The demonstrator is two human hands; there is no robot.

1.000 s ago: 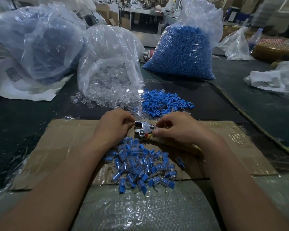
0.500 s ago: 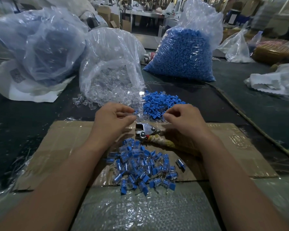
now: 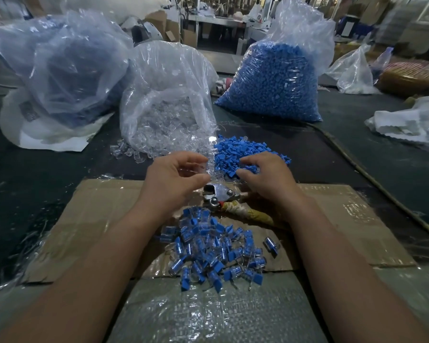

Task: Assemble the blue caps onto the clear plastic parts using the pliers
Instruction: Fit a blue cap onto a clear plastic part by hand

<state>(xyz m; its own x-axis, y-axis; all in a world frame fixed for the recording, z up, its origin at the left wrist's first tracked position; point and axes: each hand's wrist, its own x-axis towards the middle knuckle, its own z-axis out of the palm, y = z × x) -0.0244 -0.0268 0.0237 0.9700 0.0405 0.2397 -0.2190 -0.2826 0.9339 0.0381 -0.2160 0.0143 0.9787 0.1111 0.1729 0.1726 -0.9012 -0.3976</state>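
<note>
Cardboard [image 3: 97, 219] covers your dark bench, and the pliers [image 3: 217, 195] lie loose between your wrists.
A cap seated crooked could crack or shoot off when you squeeze. Your left hand [image 3: 174, 181] pinches a clear plastic part [image 3: 198, 169] beside the blue caps [image 3: 235, 149]. Your right hand [image 3: 268, 179] curls over that pile, but I can't tell whether it grips one.

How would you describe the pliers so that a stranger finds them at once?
Find the cardboard sheet before the person. At its far edge, beyond the heap of capped parts, lie the pliers. Only they are metal, with tape-wrapped handles.
</note>
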